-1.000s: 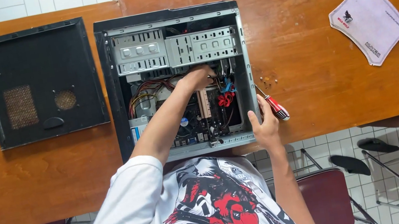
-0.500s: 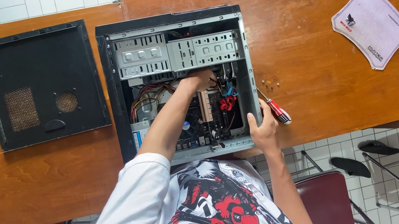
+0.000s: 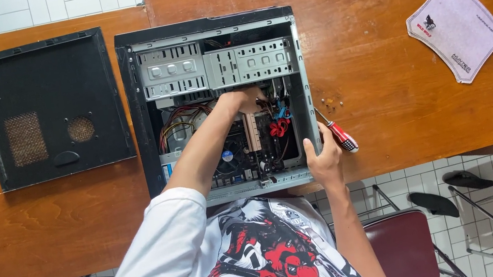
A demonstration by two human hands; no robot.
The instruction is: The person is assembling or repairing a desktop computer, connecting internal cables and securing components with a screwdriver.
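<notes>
- Bare left hand [image 3: 245, 100] deep inside open computer case [image 3: 208, 31], fingers curled among cables [image 3: 180, 123]; grip unclear.
- Right hand [image 3: 323, 157] clasping case's near right corner, thumb inside.
- Red-handled screwdriver [image 3: 341, 136] just beside, on wooden counter [image 3: 379, 56].
- Black side panel [image 3: 48, 108] lying left of case.

Bright, even light; sharp focus, soft shadows, no glare.

A black side panel [image 3: 51, 108] lies on the wooden table [image 3: 385, 88] — a pale mat [image 3: 456, 28] far right.
</notes>
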